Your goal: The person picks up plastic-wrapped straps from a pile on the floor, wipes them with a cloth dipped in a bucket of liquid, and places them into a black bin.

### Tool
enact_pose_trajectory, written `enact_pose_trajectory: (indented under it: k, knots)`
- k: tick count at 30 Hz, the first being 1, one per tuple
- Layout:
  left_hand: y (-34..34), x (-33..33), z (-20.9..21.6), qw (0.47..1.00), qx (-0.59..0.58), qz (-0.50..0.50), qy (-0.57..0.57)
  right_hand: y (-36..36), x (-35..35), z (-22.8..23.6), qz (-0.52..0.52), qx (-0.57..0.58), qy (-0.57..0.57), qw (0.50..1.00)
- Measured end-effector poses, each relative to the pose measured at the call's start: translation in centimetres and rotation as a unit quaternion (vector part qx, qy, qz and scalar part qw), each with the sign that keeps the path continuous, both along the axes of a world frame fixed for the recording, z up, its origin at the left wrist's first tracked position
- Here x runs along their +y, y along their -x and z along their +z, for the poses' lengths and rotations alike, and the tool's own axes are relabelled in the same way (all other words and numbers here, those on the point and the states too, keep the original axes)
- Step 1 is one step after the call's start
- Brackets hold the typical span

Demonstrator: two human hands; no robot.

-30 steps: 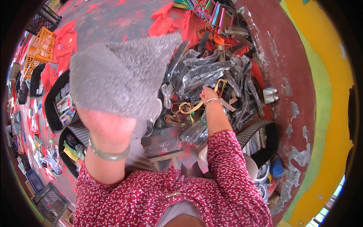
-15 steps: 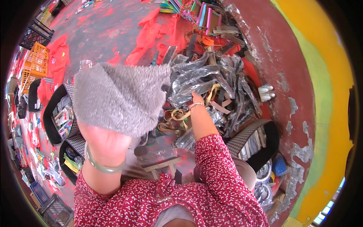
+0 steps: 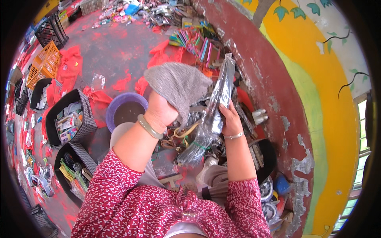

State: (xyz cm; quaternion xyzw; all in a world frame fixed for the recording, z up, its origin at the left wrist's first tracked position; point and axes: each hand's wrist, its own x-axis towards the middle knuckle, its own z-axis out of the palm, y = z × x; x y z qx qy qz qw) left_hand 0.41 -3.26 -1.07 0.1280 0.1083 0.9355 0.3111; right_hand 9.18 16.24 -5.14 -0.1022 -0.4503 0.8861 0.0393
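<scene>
My left hand (image 3: 162, 110) is closed under a fuzzy grey cloth (image 3: 178, 79), which drapes over and hides the fingers. In my right hand (image 3: 231, 119) is a long dark bundle in shiny clear plastic (image 3: 212, 121), held near its middle with the thumb across the front. The bundle stands tilted, its narrow end up and its wider end low; the plastic hides what is inside. A gap separates the cloth from the bundle. Below and behind lies a heap of straps (image 3: 183, 131) and more plastic-wrapped pieces, partly covered by my hands.
A purple tub (image 3: 111, 108) of murky water stands left of my left hand. Checked black bins (image 3: 88, 113) with packets line the left, near an orange crate (image 3: 45, 63). At right, a peeling red wall (image 3: 274, 79) rises beside a white object (image 3: 260, 116) and a blue object (image 3: 281, 184).
My right hand has lifted the plastic-wrapped bundle out of the heap. The left hand with the cloth has moved right, toward it. The view has shifted, and the purple tub now shows.
</scene>
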Motion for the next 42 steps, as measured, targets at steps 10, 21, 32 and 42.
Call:
enact_pose_trajectory:
  k: [10, 21, 32, 42]
  knots:
    - [1.2, 2.6, -2.3, 0.975, 0.121, -0.18, -0.05, -5.2, -2.3, 5.9, -0.002, 0.103, -0.152, 0.983]
    - [-1.5, 5.7, -1.1, 0.865, 0.44, -0.082, 0.225, -4.2, -2.3, 3.0, -0.014, 0.157, -0.345, 0.925]
    - [-3.8, 7.0, 2.2, 0.973, 0.171, -0.038, 0.147, -3.6, -1.3, 1.5, -0.054, 0.133, -0.577, 0.804]
    - [-0.2, 5.2, 0.3, 0.99, 0.027, 0.055, 0.131, -4.3, -3.5, 2.7, 0.056, 0.046, -0.555, 0.828]
